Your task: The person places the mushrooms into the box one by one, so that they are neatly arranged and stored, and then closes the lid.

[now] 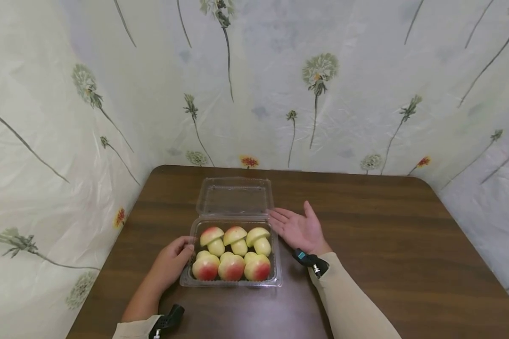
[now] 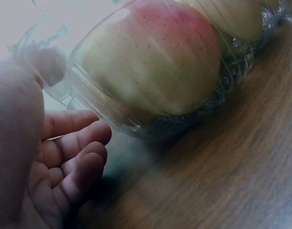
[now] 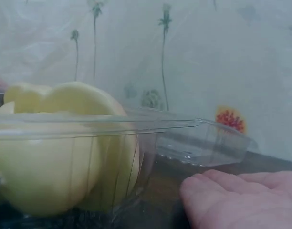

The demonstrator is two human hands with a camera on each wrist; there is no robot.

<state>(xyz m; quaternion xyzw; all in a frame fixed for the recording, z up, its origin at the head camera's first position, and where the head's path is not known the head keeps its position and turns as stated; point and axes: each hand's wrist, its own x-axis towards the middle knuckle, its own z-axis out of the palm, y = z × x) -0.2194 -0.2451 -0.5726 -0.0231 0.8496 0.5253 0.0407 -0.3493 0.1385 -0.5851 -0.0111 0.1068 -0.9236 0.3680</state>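
Observation:
A clear plastic clamshell box (image 1: 275, 283) lies on the table with its lid (image 1: 235, 201) folded back. Inside are three yellow-and-red mushroom-shaped pieces (image 1: 235, 238) in the back row and three rounded, fruit-like ones (image 1: 231, 269) in front. At the box's left side, my left hand (image 1: 172, 259) pinches the rim, the thumb seen at the plastic (image 2: 77, 78) and the other fingers (image 2: 84, 138) curled below. On the right, my right hand (image 1: 301, 229) lies palm up with straight fingers, its tips beside the hinge corner, holding nothing.
The dark wooden table (image 1: 377, 235) extends to the right of the box. Behind it and along the left hangs pale sheeting (image 1: 263, 84) printed with dandelions. Each wrist wears a black strap device (image 1: 310, 261).

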